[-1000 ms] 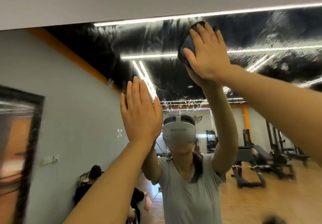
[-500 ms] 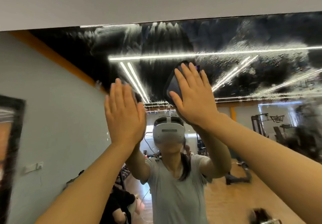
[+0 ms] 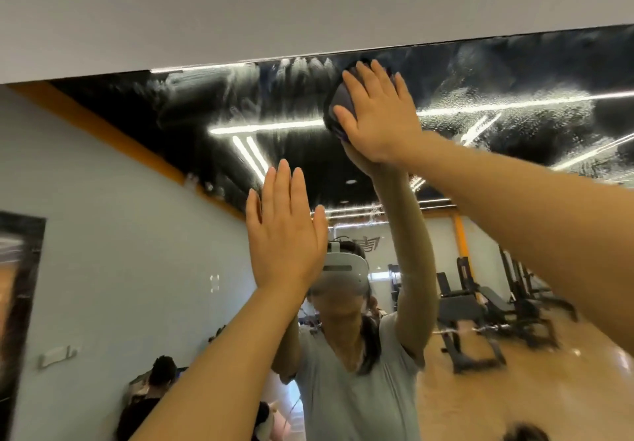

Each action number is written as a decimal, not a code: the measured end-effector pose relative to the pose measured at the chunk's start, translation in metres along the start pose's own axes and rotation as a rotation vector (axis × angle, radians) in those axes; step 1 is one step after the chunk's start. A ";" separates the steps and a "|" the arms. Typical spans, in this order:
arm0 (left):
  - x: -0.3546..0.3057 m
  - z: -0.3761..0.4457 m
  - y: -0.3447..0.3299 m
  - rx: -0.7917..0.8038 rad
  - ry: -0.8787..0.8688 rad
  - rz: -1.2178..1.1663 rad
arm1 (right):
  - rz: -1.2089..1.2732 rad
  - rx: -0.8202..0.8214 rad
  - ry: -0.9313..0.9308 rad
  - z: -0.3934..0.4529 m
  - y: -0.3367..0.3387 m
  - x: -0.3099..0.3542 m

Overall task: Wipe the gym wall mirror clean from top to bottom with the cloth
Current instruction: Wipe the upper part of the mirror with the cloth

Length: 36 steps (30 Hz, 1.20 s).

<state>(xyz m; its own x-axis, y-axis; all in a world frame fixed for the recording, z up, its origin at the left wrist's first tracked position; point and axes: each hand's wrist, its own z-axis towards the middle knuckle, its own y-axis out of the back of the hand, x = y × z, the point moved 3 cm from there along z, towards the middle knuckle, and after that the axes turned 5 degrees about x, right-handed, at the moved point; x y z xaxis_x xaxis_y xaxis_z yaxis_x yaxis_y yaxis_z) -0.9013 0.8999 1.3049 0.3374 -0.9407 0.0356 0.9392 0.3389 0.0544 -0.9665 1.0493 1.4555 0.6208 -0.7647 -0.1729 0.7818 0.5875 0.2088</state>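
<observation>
The wall mirror [image 3: 144, 207] fills most of the view, its upper band streaked and speckled with white wet smears. My right hand [image 3: 379, 111] presses a dark purple cloth [image 3: 338, 101] flat against the glass just below the mirror's top edge, fingers straight and spread. Lower and to the left, my left hand [image 3: 284, 234] rests flat on the glass with straight fingers and holds nothing. Most of the cloth is hidden under my right palm.
A plain grey wall [image 3: 308, 5] runs above the mirror's top edge. The reflection shows me with a headset, gym benches and racks [image 3: 487, 310] on a wooden floor at right, and seated people [image 3: 161, 382] at lower left.
My right hand slid the cloth down from the top edge, then back up to just below it. My left hand stayed flat on the glass.
</observation>
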 end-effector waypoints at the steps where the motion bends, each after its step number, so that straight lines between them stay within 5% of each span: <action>1: 0.000 0.000 0.000 -0.002 0.000 0.007 | -0.004 0.007 -0.006 0.009 0.003 -0.001; 9: -0.002 -0.002 -0.002 0.022 -0.003 0.023 | 0.013 0.055 -0.021 0.024 0.010 -0.001; 23: -0.003 -0.001 0.004 0.004 -0.012 -0.005 | 0.048 0.055 0.088 -0.101 -0.020 0.014; 36: -0.002 -0.002 0.004 -0.015 -0.013 0.001 | -0.040 0.077 0.028 -0.003 0.012 -0.022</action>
<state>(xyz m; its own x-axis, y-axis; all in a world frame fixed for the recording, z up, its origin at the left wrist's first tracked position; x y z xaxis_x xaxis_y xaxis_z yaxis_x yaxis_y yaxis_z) -0.8983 0.9034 1.3032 0.3378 -0.9399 0.0491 0.9397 0.3398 0.0398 -0.9707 1.0742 1.4590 0.5914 -0.7788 -0.2091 0.7999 0.5338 0.2742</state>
